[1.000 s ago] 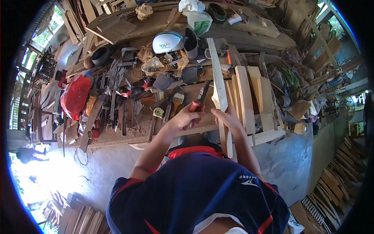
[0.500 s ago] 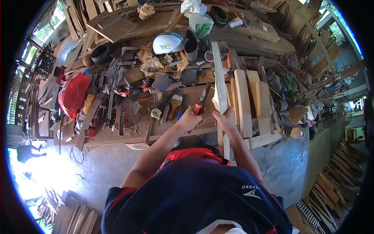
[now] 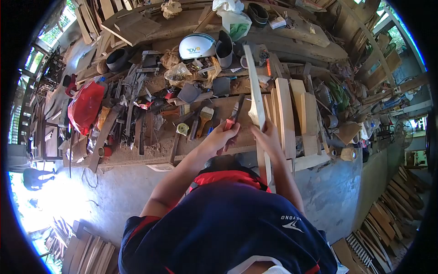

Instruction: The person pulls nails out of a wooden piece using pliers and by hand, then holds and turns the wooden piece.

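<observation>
My left hand [image 3: 222,137] is closed around a red-handled tool [image 3: 230,123], whose dark, narrow blade points away from me over the bench. Whether it is a knife or a chisel I cannot tell. In my right hand [image 3: 268,136] is a long, pale wooden piece [image 3: 256,98] with a shaped, stepped edge. It stands nearly upright in view, its far end past the bench clutter and its lower end near my waist. The tool blade lies just left of the wood, apart from it. Left of my left hand lie a paintbrush [image 3: 206,118] and a tape roll [image 3: 182,129].
The wooden workbench [image 3: 127,160] carries several hand tools and scraps. Pale boards [image 3: 284,118] lie right of my right hand. A white helmet [image 3: 197,46] and a red bag [image 3: 85,107] sit farther back and left. Stacked timber [image 3: 93,251] is on the floor.
The wooden piece has tilted slightly, its far end moving left. My left hand has turned a little with the tool and moved slightly left. Both grips stay.
</observation>
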The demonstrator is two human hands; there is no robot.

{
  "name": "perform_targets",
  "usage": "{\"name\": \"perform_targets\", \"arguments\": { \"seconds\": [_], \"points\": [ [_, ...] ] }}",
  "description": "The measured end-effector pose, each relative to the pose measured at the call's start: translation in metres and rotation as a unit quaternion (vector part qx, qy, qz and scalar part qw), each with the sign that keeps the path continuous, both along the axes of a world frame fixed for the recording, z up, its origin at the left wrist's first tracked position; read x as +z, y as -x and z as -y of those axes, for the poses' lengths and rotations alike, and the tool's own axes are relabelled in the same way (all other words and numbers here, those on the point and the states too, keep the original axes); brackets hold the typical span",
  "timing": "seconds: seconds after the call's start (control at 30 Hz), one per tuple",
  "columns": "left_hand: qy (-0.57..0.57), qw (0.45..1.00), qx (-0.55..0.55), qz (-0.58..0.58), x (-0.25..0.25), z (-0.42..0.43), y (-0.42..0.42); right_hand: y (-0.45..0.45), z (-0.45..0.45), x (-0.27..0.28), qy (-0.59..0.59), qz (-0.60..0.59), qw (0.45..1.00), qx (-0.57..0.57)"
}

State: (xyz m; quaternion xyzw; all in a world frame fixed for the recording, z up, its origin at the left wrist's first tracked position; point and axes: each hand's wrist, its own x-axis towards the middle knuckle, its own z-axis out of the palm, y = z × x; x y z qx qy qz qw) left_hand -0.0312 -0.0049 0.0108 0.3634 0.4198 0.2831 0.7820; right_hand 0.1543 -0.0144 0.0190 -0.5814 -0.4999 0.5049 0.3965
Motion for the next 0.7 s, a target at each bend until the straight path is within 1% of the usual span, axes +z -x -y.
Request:
{"name": "perform_targets", "arguments": {
  "seconds": [0.03,0.07,0.1,0.13,0.17,0.23,0.27,0.3,0.33,0.37,0.4,0.43,0.47,0.5,0.53,0.57,0.6,0.63,0.67,0.7],
  "points": [
    [0.007,0.999,0.041,-0.031,-0.003,0.001,-0.005,0.006,0.002,0.003,-0.033,0.098,0.994,-0.035],
    [0.007,0.999,0.039,-0.031,-0.005,0.001,-0.01,0.012,0.004,0.004,-0.066,0.194,0.976,-0.07],
    [0.036,0.996,0.081,-0.023,-0.005,0.001,-0.016,0.015,0.003,-0.004,-0.065,0.194,0.976,-0.071],
    [0.066,0.99,0.123,-0.016,-0.004,0.001,-0.021,0.02,0.003,-0.018,-0.109,0.239,0.96,-0.1],
    [0.067,0.99,0.123,-0.016,-0.004,0.001,-0.024,0.023,0.003,-0.029,-0.152,0.284,0.938,-0.128],
    [0.097,0.985,0.144,0.006,-0.004,-0.001,-0.03,0.029,-0.003,-0.023,-0.138,0.301,0.934,-0.135],
    [0.118,0.978,0.17,-0.005,-0.003,-0.003,-0.035,0.03,-0.009,-0.019,-0.078,0.311,0.939,-0.127],
    [0.119,0.978,0.17,-0.004,-0.009,-0.005,-0.038,0.029,-0.015,-0.016,-0.019,0.32,0.94,-0.119],
    [0.027,0.978,0.195,-0.069,-0.022,-0.007,-0.04,0.028,-0.019,-0.022,-0.019,0.321,0.939,-0.118],
    [-0.065,0.965,0.217,-0.132,-0.036,-0.008,-0.042,0.026,-0.024,-0.032,-0.044,0.287,0.95,-0.116],
    [-0.066,0.965,0.217,-0.132,-0.053,-0.009,-0.043,0.024,-0.026,-0.037,-0.068,0.253,0.958,-0.114],
    [-0.113,0.958,0.258,-0.061,-0.065,-0.01,-0.044,0.024,-0.026,-0.037,-0.07,0.253,0.958,-0.114],
    [-0.158,0.942,0.297,0.011,-0.078,-0.012,-0.045,0.023,-0.025,-0.037,-0.084,0.225,0.967,-0.09],
    [-0.159,0.941,0.297,0.011,-0.076,-0.011,-0.042,0.024,-0.024,-0.036,-0.098,0.196,0.973,-0.066],
    [-0.22,0.931,0.283,-0.071,-0.074,-0.01,-0.037,0.022,-0.024,-0.035,-0.098,0.195,0.974,-0.065],
    [-0.278,0.911,0.265,-0.151,-0.073,-0.009,-0.032,0.019,-0.023,-0.032,-0.045,0.144,0.988,-0.036],
    [-0.277,0.91,0.267,-0.152,-0.067,-0.01,-0.029,0.016,-0.023,-0.029,0.009,0.092,0.996,-0.006],
    [-0.3,0.905,0.256,-0.161,-0.061,-0.011,-0.026,0.013,-0.022,-0.027,0.01,0.093,0.996,-0.004],
    [-0.323,0.899,0.244,-0.17,-0.055,-0.011,-0.023,0.011,-0.022,-0.023,0.056,0.085,0.995,0.013],
    [-0.342,0.886,0.233,-0.208,-0.036,-0.009,-0.02,0.01,-0.023,-0.019,0.101,0.078,0.991,0.03]
  ]
}}
